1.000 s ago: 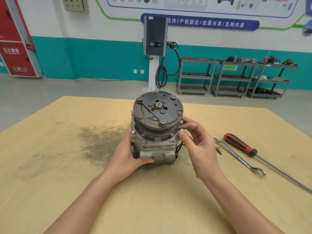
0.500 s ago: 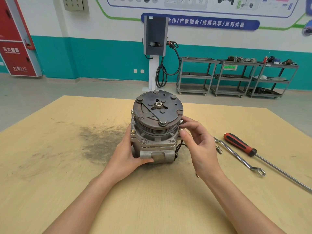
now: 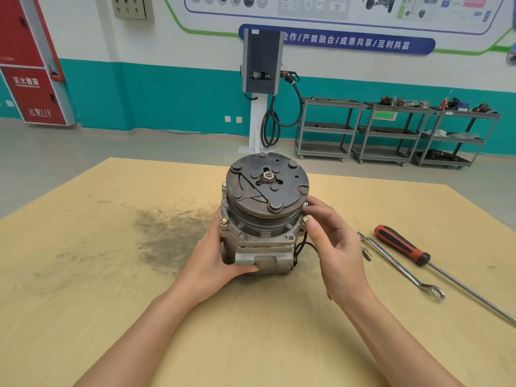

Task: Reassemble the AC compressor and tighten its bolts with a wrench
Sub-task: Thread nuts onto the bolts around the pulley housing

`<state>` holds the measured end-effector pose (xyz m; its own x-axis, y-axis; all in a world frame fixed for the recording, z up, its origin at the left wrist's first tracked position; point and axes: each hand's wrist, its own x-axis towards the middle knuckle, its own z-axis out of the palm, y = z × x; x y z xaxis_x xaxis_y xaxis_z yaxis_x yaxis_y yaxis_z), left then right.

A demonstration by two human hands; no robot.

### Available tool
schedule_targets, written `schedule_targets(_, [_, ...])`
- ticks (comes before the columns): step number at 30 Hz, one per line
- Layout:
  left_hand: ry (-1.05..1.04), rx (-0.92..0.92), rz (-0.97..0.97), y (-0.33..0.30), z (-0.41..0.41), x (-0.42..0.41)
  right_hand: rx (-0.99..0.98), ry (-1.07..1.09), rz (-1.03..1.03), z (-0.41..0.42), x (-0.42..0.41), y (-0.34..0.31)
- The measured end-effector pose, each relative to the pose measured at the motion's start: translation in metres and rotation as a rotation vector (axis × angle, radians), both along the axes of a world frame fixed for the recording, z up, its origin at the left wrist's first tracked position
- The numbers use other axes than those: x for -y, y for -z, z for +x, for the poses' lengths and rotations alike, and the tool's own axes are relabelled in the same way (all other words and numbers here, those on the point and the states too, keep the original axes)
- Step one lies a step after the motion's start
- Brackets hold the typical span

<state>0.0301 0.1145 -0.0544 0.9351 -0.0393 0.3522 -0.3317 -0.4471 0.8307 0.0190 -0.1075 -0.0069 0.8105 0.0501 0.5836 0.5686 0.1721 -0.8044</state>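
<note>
The AC compressor (image 3: 262, 219) stands upright on the wooden table (image 3: 111, 317), its dark clutch plate facing up. My left hand (image 3: 215, 258) grips the lower left of its grey housing. At the housing's right rim, my right hand (image 3: 332, 244) pinches a small bolt (image 3: 305, 219) between thumb and forefinger. Two more bolts (image 3: 242, 236) sit in the flange at the front left. A slim wrench (image 3: 402, 265) lies on the table to the right, with one loose bolt (image 3: 366, 253) beside it.
A long screwdriver with a red and black handle (image 3: 402, 245) lies right of the wrench, its shaft running to the table's right edge. A dark greasy smear (image 3: 170, 233) marks the table left of the compressor. Grey shelf carts (image 3: 391, 132) and a charger post (image 3: 261, 88) stand by the far wall.
My right thumb and forefinger have shifted slightly on the bolt at the right rim. The compressor and my left hand have stayed in place.
</note>
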Motion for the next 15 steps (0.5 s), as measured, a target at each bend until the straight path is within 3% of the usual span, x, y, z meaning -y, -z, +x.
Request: schedule_targets(15, [-0.007,0.01,0.009,0.0024,0.002,-0.0024,0.005,0.016,0.008,0.0003,-0.0016,-0.0021])
